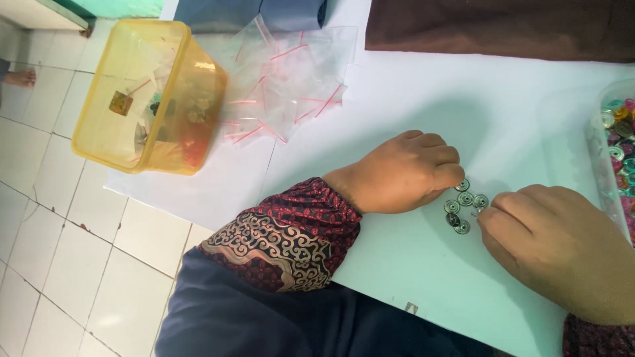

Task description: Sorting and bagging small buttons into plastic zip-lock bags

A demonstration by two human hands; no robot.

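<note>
My left hand (pixel 403 173) rests on the white table (pixel 410 99) with its fingers curled, knuckles touching a small cluster of round silvery-green metal buttons (pixel 463 206). My right hand (pixel 562 248) comes in from the right, fingertips pinched together at the edge of the same cluster. Whether a button sits between those fingertips is hidden. Both wrists wear dark red patterned sleeves.
A yellow translucent plastic tub (pixel 149 92) overhangs the table's left edge. Beside it lies a heap of small clear zip bags with red strips (pixel 284 86). A clear container of coloured buttons (pixel 618 145) stands at the right. Brown cloth (pixel 496 26) covers the far side.
</note>
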